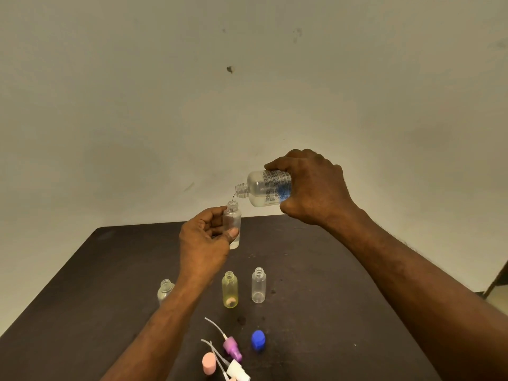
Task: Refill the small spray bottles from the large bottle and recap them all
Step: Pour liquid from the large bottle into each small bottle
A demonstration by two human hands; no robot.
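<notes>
My right hand (313, 185) grips the large clear labelled bottle (265, 189), tipped on its side with its open neck pointing left. A thin stream runs from that neck into a small clear spray bottle (233, 215), which my left hand (204, 243) holds upright above the table between thumb and fingers. A little liquid sits at its bottom. Three uncapped small bottles stand on the table: a clear one (258, 285), a yellowish one (230, 290), and a clear one (165, 291) partly hidden behind my left forearm.
On the dark table (316, 270) near the front edge lie a blue cap (258, 339), a purple spray head (232, 347) with its tube, a pink cap (209, 362) and a white spray head (237, 371). A plain wall stands behind the table.
</notes>
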